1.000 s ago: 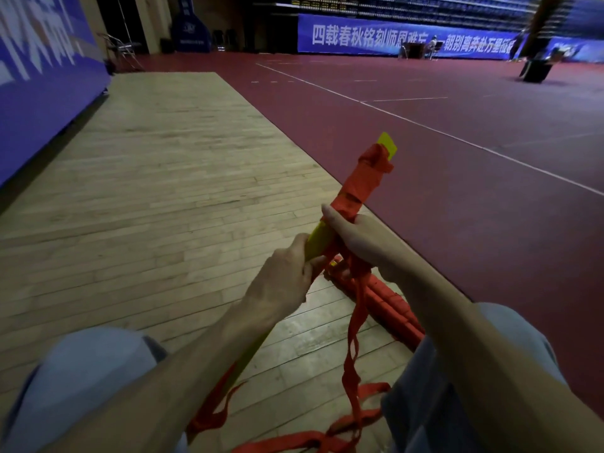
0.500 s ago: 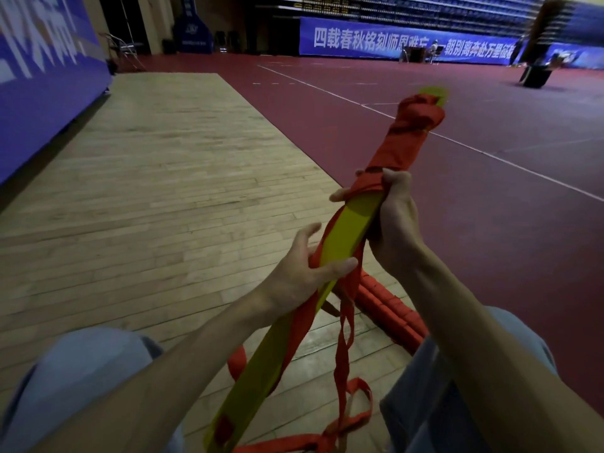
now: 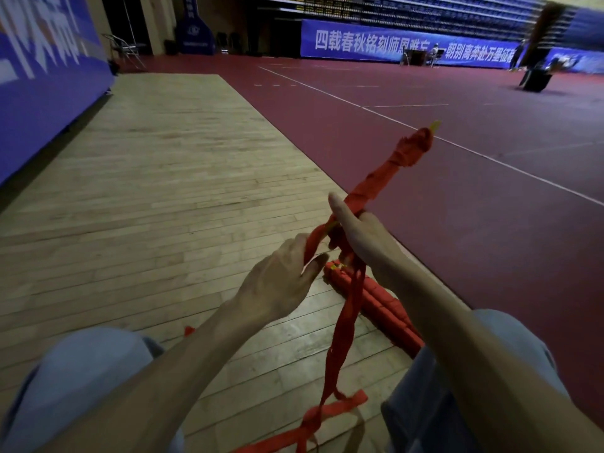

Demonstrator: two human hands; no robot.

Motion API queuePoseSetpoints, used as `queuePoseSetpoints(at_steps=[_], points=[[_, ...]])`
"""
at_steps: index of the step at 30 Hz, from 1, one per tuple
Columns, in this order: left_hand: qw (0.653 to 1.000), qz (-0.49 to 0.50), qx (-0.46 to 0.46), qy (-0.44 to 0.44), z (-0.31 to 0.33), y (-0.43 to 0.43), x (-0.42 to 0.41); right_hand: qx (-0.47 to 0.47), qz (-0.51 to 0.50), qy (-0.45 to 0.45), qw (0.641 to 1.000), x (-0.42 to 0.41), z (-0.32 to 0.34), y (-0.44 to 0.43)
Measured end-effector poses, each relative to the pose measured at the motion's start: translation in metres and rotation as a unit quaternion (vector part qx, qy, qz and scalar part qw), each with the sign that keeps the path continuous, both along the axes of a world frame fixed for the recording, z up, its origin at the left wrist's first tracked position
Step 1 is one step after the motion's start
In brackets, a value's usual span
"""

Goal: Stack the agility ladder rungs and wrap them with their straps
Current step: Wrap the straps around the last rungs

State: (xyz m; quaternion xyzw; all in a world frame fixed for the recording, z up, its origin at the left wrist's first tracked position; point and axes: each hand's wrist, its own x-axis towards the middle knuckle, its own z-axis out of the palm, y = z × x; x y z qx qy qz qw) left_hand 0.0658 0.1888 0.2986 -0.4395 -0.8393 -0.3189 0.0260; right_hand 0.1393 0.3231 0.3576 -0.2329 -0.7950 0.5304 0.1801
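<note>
my right hand [image 3: 362,238] grips the strap-wrapped rung stack [image 3: 390,166], left hand [image 3: 277,284] pinches the red strap [image 3: 351,308] just beside it, slack hanging to the floor [image 3: 163,191].

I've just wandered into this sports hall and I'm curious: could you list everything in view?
rung bundle: one, yellow wrapped in red, held tilted up
loose strap: one, red, hanging from the hands to the floor
wrapped bundles: count unclear, red, on the floor by the right knee
wooden floor: one strip, pale brown, left
court floor: one, dark red with white lines, right
banners: at least two, blue with white writing, left and far walls
chair: one, metal, far left
knees: two, light blue trousers, bottom corners
left hand: one, pinching the loose strap
right hand: one, gripping the rung bundle
</note>
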Motion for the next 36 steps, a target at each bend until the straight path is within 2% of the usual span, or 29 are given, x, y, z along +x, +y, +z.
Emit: queuePoseSetpoints(at_steps=[3, 6, 8, 10, 14, 15, 18, 19, 21, 23, 26, 27, 29, 31, 33, 36], points=[[0.996, -0.050, 0.049, -0.055, 0.006, 0.002, 0.005, -0.069, -0.044, 0.060, 0.995, -0.001, 0.003, 0.002], [0.968, -0.098, 0.109, -0.205, 0.015, 0.006, 0.006, -0.108, -0.068, 0.113, 0.985, 0.000, 0.009, 0.005], [0.909, -0.153, 0.120, -0.367, 0.023, 0.002, 0.004, -0.121, -0.057, 0.151, 0.979, 0.002, 0.011, 0.007], [0.840, -0.210, 0.114, -0.487, 0.028, -0.002, 0.002, -0.143, -0.028, 0.190, 0.971, 0.006, 0.014, 0.009], [0.755, -0.308, 0.068, -0.574, 0.029, -0.009, 0.006, -0.175, 0.011, 0.228, 0.958, 0.009, 0.018, 0.009], [0.744, -0.323, 0.072, -0.580, 0.027, -0.009, 0.006, -0.170, 0.014, 0.221, 0.960, 0.008, 0.019, 0.009], [0.756, -0.273, 0.113, -0.583, 0.024, -0.006, 0.004, -0.072, 0.002, 0.153, 0.986, 0.007, 0.014, 0.012], [0.776, -0.233, 0.132, -0.571, 0.022, -0.006, 0.001, -0.033, 0.000, 0.120, 0.992, 0.006, 0.012, 0.013], [0.839, -0.146, 0.134, -0.507, 0.016, -0.003, -0.004, 0.032, -0.012, 0.050, 0.998, 0.005, 0.006, 0.014], [0.883, -0.077, 0.101, -0.452, 0.010, 0.002, -0.005, 0.079, -0.010, -0.018, 0.997, 0.005, 0.002, 0.012], [0.916, -0.029, 0.004, -0.400, 0.008, 0.006, 0.000, 0.123, 0.000, -0.077, 0.989, 0.004, -0.001, 0.007], [0.922, -0.027, -0.019, -0.386, 0.009, 0.006, 0.001, 0.130, -0.003, -0.081, 0.988, 0.003, -0.001, 0.006], [0.921, -0.038, -0.008, -0.387, 0.012, 0.003, 0.000, 0.122, -0.015, -0.068, 0.990, 0.001, -0.002, 0.007], [0.923, -0.055, 0.017, -0.380, 0.015, -0.001, -0.005, 0.067, -0.015, -0.037, 0.997, 0.000, 0.000, 0.009], [0.926, -0.054, 0.054, -0.370, 0.020, -0.004, -0.009, -0.011, 0.013, 0.018, 1.000, 0.000, 0.003, 0.010], [0.904, -0.027, 0.151, -0.400, 0.028, -0.004, -0.008, -0.068, 0.039, 0.101, 0.992, 0.001, 0.006, 0.011]])
